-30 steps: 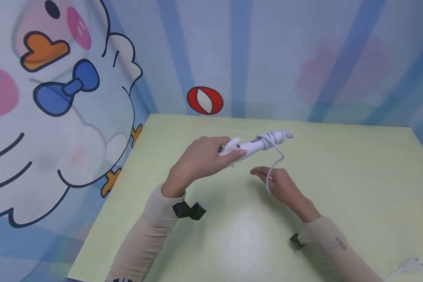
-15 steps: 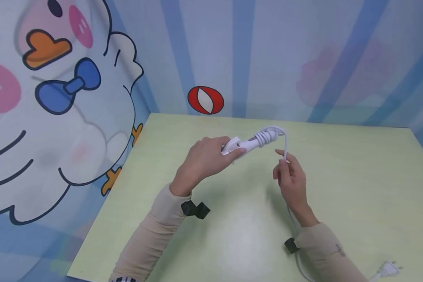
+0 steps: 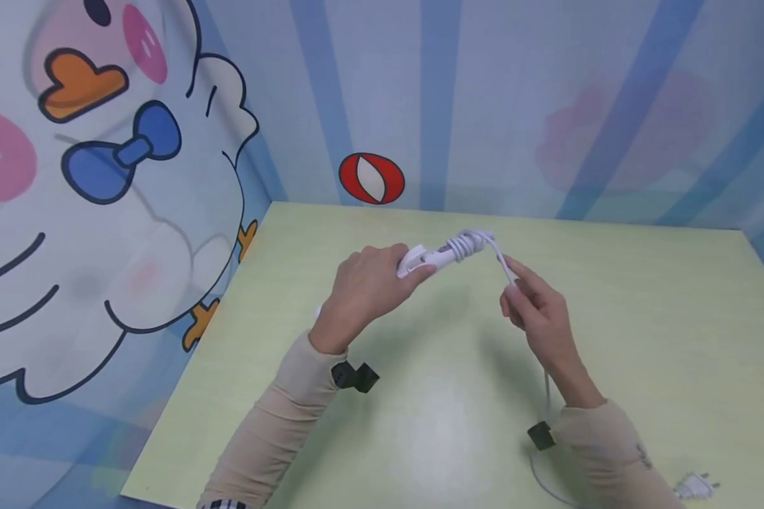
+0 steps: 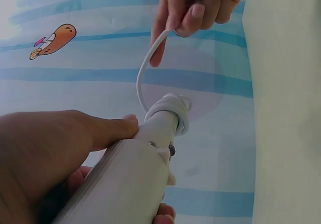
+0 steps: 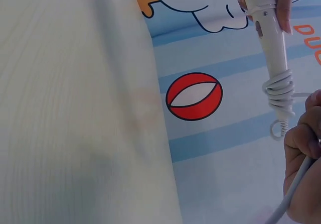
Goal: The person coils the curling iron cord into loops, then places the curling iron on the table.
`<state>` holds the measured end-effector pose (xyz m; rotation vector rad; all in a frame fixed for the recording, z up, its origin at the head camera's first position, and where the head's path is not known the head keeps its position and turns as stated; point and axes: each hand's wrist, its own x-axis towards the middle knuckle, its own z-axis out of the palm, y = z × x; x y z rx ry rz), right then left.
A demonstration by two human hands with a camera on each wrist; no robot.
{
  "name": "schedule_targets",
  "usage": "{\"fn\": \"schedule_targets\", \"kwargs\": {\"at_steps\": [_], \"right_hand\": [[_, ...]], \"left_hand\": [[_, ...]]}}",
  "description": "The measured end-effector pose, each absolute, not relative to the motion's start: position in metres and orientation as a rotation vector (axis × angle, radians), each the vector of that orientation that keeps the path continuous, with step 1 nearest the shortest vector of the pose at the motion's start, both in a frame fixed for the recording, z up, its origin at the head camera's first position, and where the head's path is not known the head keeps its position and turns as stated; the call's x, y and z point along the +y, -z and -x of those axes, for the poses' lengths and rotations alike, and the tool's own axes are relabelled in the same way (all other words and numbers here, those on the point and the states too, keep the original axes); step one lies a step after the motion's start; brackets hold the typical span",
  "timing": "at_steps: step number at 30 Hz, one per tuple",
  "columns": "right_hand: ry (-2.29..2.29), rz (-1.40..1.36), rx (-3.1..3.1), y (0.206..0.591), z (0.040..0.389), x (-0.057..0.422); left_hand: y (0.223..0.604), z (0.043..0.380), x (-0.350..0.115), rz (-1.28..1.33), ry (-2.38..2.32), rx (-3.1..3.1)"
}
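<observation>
My left hand [image 3: 369, 286] grips a white hair iron [image 3: 438, 259] above the table, its handle end aimed up and to the right. In the left wrist view the thumb lies along the side of the iron's thick white body [image 4: 125, 184]. Several turns of white cord [image 3: 463, 245] are wound round the handle near its end. My right hand [image 3: 544, 318] pinches the cord a short way off the handle, between thumb and fingers. From there the cord runs down past the right wrist. In the right wrist view the wound coils [image 5: 279, 91] sit just above the handle's ribbed end.
A white two-pin plug [image 3: 695, 485] lies on the pale green table [image 3: 662, 318] at the lower right, beside the right sleeve. Behind the table stands a blue striped wall [image 3: 496, 106] with cartoon pictures, and a large cartoon bird [image 3: 165, 283] covers the left side.
My right hand has risen and moved right, then close to the handle end, carrying the cord round it. The left hand still holds the hair iron; the plug has slid left.
</observation>
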<state>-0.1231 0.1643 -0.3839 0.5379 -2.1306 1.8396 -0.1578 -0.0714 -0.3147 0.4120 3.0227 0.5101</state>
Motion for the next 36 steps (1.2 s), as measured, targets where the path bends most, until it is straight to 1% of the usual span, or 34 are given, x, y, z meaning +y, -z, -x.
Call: {"fn": "schedule_targets", "kwargs": {"at_steps": [6,12,20,23,26,28,33,36], "right_hand": [[-1.842,-0.579,-2.187,0.389,0.128,0.172],[-2.076,-0.681,-2.146,0.395,0.137,0.179],[-1.937,-0.471,-2.307,0.387,0.142,0.179],[-2.046,-0.505,-2.304,0.384,0.145,0.18],[-2.291,-0.512,-2.203,0.38,0.147,0.183],[-2.427,-0.428,-2.159,0.376,0.149,0.184],[-2.617,-0.087,-2.196,0.366,0.156,0.188],[-2.796,0.023,-2.085,0.364,0.161,0.191]], "left_hand": [[0.321,0.156,-0.07,-0.432,-0.432,3.026],[0.324,0.155,-0.066,-0.458,-0.406,3.034],[0.327,0.153,-0.063,-0.488,-0.363,3.02],[0.328,0.152,-0.062,-0.503,-0.344,3.017],[0.328,0.152,-0.062,-0.52,-0.333,3.005],[0.329,0.152,-0.062,-0.552,-0.334,2.992],[0.33,0.15,-0.064,-0.625,-0.312,2.964],[0.332,0.15,-0.065,-0.649,-0.312,2.948]]}}
